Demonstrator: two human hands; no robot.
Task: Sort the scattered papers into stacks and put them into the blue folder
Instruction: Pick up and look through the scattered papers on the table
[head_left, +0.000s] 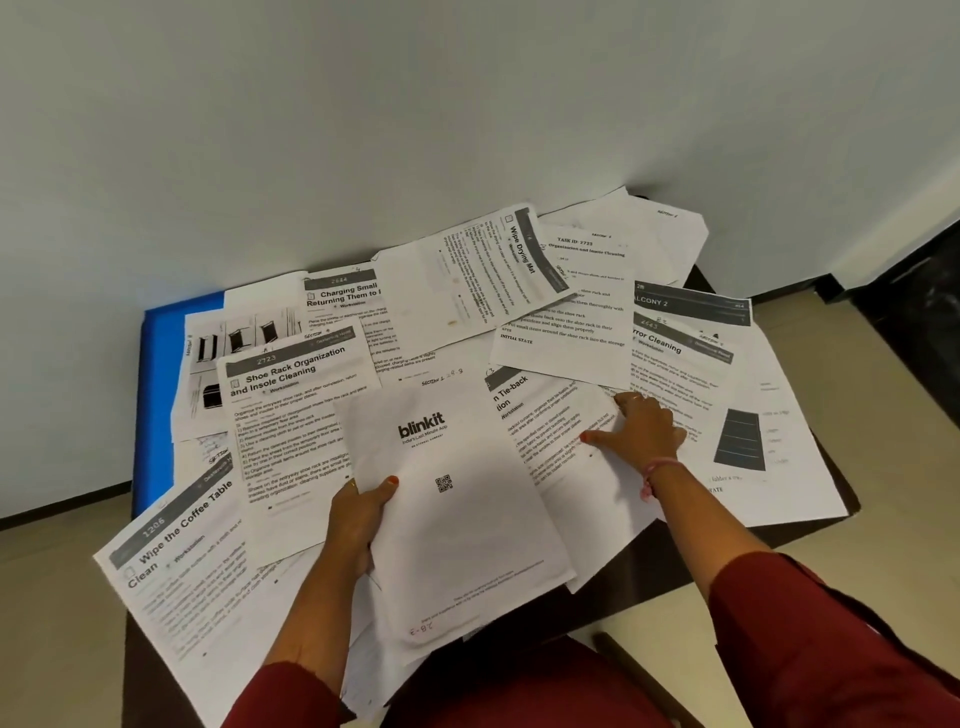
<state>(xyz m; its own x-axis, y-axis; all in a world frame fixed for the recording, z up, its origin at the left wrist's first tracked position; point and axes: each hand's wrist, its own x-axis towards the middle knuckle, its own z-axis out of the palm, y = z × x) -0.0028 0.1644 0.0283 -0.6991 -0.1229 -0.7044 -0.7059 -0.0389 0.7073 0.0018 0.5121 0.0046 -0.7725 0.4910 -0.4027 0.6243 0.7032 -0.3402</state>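
Left hand (363, 512) has its fingers clamped on the near-left edge of the blinkit sheet (457, 514), thumb on top, sheet lifted and sagging at the far corner. Right hand (641, 434) lies flat, fingers spread, pressing the tie-back sheet (550, 441). Loose papers overlap all over the tabletop (810, 525); the blue folder (156, 364) sits at far left, mostly buried under them. Paper looks light, floppy and slick on itself, so likely best to pinch near an edge and support underneath. Sliding sheets together should beat lifting by one corner. Creasing is the risk.
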